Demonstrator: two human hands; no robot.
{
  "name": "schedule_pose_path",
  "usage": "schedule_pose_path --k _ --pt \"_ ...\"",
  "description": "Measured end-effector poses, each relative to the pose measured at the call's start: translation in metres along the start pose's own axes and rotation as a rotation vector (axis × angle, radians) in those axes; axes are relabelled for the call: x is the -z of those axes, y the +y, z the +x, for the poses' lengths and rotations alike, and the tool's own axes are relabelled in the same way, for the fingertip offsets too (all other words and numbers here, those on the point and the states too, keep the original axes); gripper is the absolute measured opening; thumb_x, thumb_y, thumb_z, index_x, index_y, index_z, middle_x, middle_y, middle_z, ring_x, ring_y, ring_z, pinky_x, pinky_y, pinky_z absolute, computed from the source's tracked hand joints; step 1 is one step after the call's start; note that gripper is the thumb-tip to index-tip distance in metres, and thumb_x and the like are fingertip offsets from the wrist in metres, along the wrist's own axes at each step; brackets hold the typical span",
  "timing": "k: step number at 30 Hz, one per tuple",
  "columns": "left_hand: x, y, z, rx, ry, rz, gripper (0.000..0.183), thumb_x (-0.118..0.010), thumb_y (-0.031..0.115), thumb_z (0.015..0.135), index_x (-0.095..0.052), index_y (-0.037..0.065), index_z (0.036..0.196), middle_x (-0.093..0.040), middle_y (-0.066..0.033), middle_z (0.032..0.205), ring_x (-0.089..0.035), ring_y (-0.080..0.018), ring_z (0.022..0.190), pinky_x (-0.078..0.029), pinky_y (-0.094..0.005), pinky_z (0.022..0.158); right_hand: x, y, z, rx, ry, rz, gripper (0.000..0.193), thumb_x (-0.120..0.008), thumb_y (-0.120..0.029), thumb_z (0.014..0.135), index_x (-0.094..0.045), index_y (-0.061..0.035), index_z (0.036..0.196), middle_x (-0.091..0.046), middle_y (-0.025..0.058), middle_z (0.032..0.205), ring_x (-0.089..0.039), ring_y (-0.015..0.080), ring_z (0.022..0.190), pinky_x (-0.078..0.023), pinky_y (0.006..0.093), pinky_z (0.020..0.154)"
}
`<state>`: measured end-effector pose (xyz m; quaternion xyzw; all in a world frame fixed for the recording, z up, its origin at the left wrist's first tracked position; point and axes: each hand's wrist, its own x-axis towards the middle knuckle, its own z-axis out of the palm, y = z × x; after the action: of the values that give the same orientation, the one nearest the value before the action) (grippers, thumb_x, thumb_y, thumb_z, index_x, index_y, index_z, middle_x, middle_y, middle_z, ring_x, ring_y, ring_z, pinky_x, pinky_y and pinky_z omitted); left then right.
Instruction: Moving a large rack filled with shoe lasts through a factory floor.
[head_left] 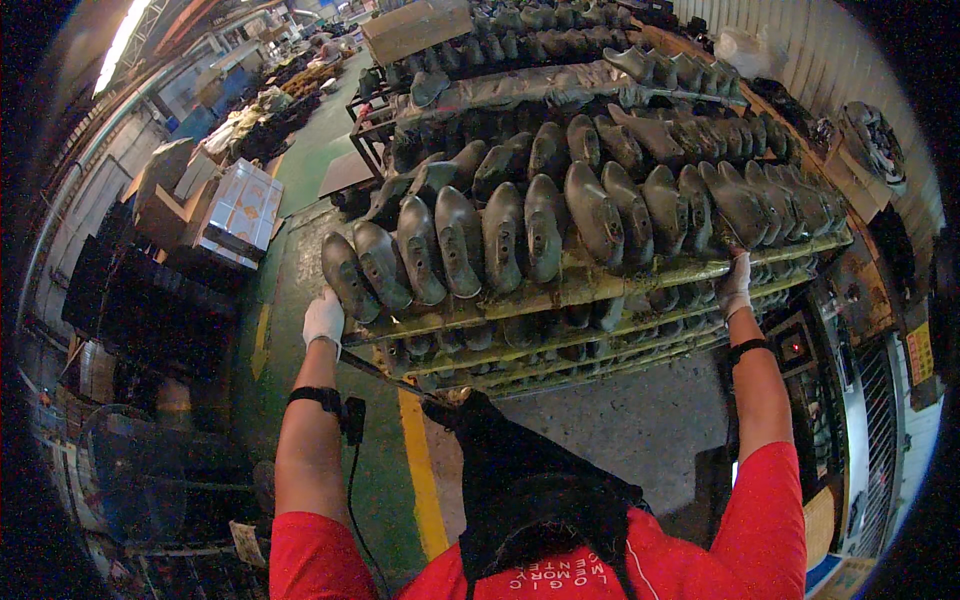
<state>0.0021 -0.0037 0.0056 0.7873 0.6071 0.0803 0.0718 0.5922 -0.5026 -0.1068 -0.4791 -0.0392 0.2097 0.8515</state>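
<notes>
Black apron (530,490) at 6 o'clock. Left hand (323,318) grip clamped on rack (600,285) rail at 9; right hand (735,288) clamped at 3. Shoe lasts (540,225) above.

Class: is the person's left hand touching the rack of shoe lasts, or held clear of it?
Touching. The head view shows the gloved left hand gripping the end of the rack, with no gap.
</notes>
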Motion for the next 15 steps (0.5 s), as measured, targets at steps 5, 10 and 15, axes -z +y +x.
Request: schedule_pose_path --k 5,10,15 --pt "0.000 0.001 -0.001 0.065 -0.011 -0.078 0.060 -0.022 0.042 0.092 -0.057 -0.004 0.106 -0.056 -0.0289 0.110 -0.053 -0.0426 0.105 -0.039 -0.0478 0.090 -0.008 -0.005 -0.009 -0.031 0.017 -0.009 0.036 -0.054 -0.042 0.078 -0.059 -0.0157 0.102 -0.059 0.0004 0.101 -0.053 0.0214 0.093 -0.041 0.0395 0.079" --pt "-0.002 0.000 0.001 0.032 -0.009 -0.017 0.060 -0.022 0.042 0.093 -0.058 -0.004 0.105 -0.056 -0.0290 0.110 -0.052 -0.0420 0.106 -0.039 -0.0474 0.090 -0.019 -0.012 -0.026 -0.075 0.035 -0.010 0.041 -0.055 -0.042 0.077 -0.056 -0.0173 0.109 -0.054 0.0023 0.113 -0.047 0.0240 0.103 -0.036 0.0448 0.087" --pt "-0.004 -0.002 0.003 0.079 0.008 -0.091 0.061 -0.024 0.043 0.092 -0.060 -0.004 0.103 -0.056 -0.0293 0.110 -0.053 -0.0424 0.105 -0.040 -0.0473 0.089 -0.029 -0.015 -0.034 -0.029 0.047 -0.039 0.052 -0.055 -0.044 0.077 -0.049 -0.0178 0.122 -0.045 0.0053 0.128 -0.039 0.0281 0.116 -0.027 0.0479 0.097"
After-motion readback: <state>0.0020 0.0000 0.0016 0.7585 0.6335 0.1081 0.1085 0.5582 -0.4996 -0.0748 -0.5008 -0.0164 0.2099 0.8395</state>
